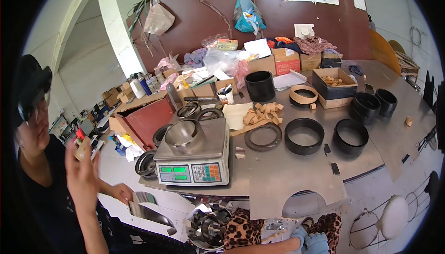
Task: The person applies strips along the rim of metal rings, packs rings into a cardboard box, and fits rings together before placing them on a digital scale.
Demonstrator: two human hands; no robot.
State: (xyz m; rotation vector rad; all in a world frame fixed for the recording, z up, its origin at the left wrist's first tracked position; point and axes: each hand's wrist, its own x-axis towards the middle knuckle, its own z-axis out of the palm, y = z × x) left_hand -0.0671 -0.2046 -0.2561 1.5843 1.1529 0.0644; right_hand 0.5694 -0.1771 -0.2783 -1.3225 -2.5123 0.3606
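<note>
Both my hands wear light blue gloves and are close together over my lap at the bottom edge. My left hand comes in on a bare forearm from the left; its fingers cannot be told apart. Beside it, my right hand looks curled closed, and anything in it is hidden. Above them lies the metal table with a curved cutout in its front edge. Black rings and a flat dark ring lie there. A steel ring sits on a digital scale with lit green displays.
At left a co-worker raises one hand and holds a curved metal strip with the other. A bin of metal rings stands under the table edge. Boxes and bags line the back; a round stool is at right.
</note>
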